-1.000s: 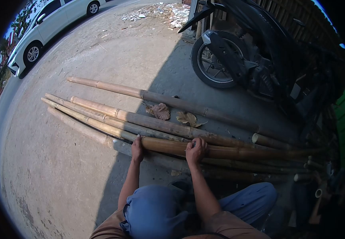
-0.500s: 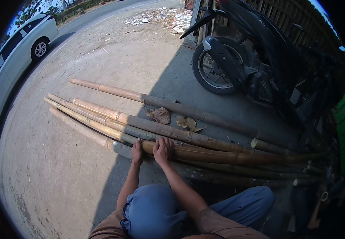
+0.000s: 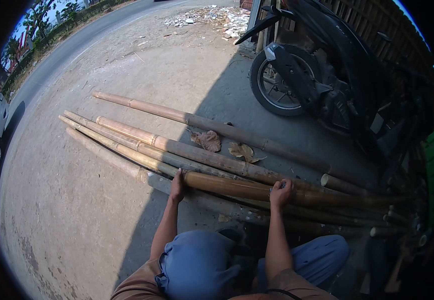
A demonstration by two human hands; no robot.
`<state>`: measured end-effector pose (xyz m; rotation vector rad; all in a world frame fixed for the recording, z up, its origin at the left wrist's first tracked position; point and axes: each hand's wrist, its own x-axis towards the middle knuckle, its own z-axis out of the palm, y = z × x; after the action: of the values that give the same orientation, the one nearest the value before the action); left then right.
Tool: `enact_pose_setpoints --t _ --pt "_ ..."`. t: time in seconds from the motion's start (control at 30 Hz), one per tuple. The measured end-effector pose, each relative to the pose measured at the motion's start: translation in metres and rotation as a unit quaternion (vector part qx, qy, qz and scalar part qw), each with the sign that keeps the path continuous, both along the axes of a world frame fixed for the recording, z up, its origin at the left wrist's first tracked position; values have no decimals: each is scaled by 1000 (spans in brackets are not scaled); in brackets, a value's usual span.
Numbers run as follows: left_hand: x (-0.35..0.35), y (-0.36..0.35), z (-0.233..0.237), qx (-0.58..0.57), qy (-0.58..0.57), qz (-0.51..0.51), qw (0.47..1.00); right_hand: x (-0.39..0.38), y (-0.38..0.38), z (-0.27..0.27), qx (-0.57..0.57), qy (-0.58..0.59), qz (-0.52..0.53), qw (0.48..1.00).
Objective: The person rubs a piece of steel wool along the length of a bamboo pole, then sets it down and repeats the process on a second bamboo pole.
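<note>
The bamboo pole (image 3: pixel 227 185) lies atop the other poles (image 3: pixel 142 135) on the concrete ground (image 3: pixel 77 210), round, smooth and golden-brown with ringed joints. The right hand (image 3: pixel 281 193) has slid along it away from the left hand (image 3: pixel 178 183), widening the hold; both hands' fingers curl over it. Crinkled dry leaves (image 3: pixel 208 140) lie just beyond.

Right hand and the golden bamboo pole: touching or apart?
Touching. The head view shows the right hand curled over the top of the bamboo pole, with no gap.
</note>
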<state>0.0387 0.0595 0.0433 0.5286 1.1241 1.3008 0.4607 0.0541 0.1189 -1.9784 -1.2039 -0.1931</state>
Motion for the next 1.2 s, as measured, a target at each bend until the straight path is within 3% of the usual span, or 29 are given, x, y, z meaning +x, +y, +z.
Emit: enact_pose_setpoints --t 0.07,0.1,0.17,0.23,0.3,0.4,0.5,0.53,0.63,0.67,0.77,0.83,0.97,1.07,1.17,1.2 --pt "-1 -5 3 28 -109 -42 993 41 8 0 -10 28 -76 997" --pt "-3 -5 -2 34 -99 -34 994 48 8 8 -33 15 -105 994" --pt "-4 -4 -17 43 -80 -15 996 41 8 3 -35 -9 -90 995" --pt "0 -9 4 26 -90 -16 995 -8 -4 3 -9 -45 -60 997" --pt "9 -14 43 13 -39 0 999 -73 -5 -5 37 -72 50 995" --pt "13 -19 67 -37 3 -10 999 -201 -11 19 10 9 282 959" --pt "-8 -2 -19 67 66 -5 996 -300 -1 12 -35 27 406 913" --pt "-8 -6 -21 160 366 4 917 -318 2 11 -43 32 412 909" --pt "-7 -10 -22 183 450 27 873 -311 -1 8 -30 33 403 914" --pt "-6 -3 -20 18 192 29 981 -296 -5 7 -34 33 388 920" --pt "4 -8 7 -71 158 24 985 -206 -12 6 -29 -11 262 965" --pt "3 -8 -15 -42 176 49 982 -125 -14 3 -9 -20 129 991" --pt "18 -7 16 15 157 105 982 21 -11 7 -17 -59 -81 995" --pt "18 -6 22 19 139 82 987 33 -10 5 -21 -77 -112 990" --pt "2 3 -32 64 -33 31 997 -52 -14 3 35 -58 -17 998" --pt "3 -2 -20 105 -57 -5 993 -91 -13 0 43 -57 42 997"
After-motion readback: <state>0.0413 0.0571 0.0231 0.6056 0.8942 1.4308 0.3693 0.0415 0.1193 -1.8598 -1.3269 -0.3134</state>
